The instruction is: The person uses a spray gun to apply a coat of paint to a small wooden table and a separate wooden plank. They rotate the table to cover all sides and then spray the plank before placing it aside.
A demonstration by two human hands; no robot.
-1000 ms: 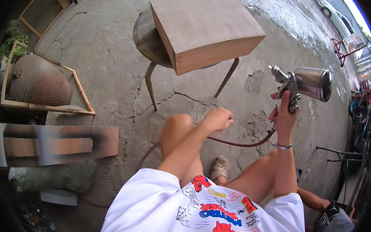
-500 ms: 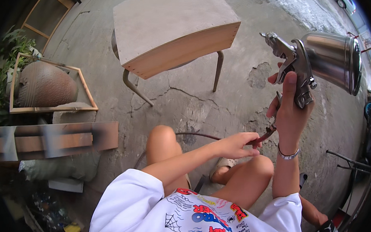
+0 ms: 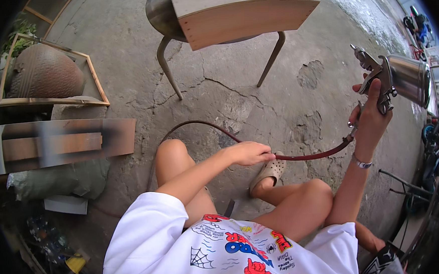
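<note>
One right hand [image 3: 372, 122] raised, holding spray gun [image 3: 406, 78], left [image 3: 249, 153] pinching hose [image 3: 312, 157]

Soft daylight, glare on upper-right concrete [image 3: 344, 6], bent edges, black corners

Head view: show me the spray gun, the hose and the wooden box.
Spray gun [image 3: 403, 76]: head view, on its metal cup.
Hose [image 3: 311, 157]: head view, on its red stretch.
Wooden box [image 3: 251, 22]: head view, on its near side face.
</note>
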